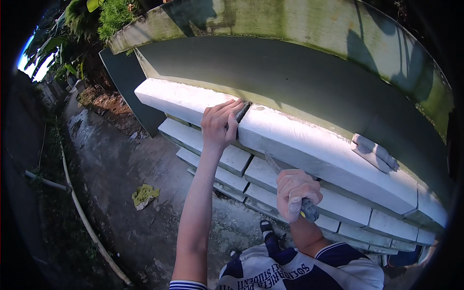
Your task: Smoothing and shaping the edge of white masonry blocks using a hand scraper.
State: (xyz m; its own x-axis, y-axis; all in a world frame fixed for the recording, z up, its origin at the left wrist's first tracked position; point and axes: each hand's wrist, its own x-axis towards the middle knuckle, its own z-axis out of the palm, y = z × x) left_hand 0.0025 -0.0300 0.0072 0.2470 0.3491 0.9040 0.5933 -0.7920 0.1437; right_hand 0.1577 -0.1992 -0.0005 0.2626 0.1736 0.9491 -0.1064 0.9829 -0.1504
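Note:
My left hand (221, 121) rests on a long white block (169, 96), its fingers extended together across the block's end at a dark joint, thumb bent downward. What lies under the fingertips is hidden. My right hand (297, 191) is closed round the black-and-yellow handle (309, 209) of a tool with a thin metal blade (271, 163), which points up toward the underside of the right-hand white block (314, 140). A grey folded cloth or glove (372, 152) lies on that block, at its right.
Rows of white blocks (227, 157) step down below. A mossy curved wall (285, 24) rises behind, with a dark panel (125, 92) at left. A concrete path (106, 154) holds a yellowish rag (145, 195); a long pale pipe (87, 222) runs along its left side, near plants.

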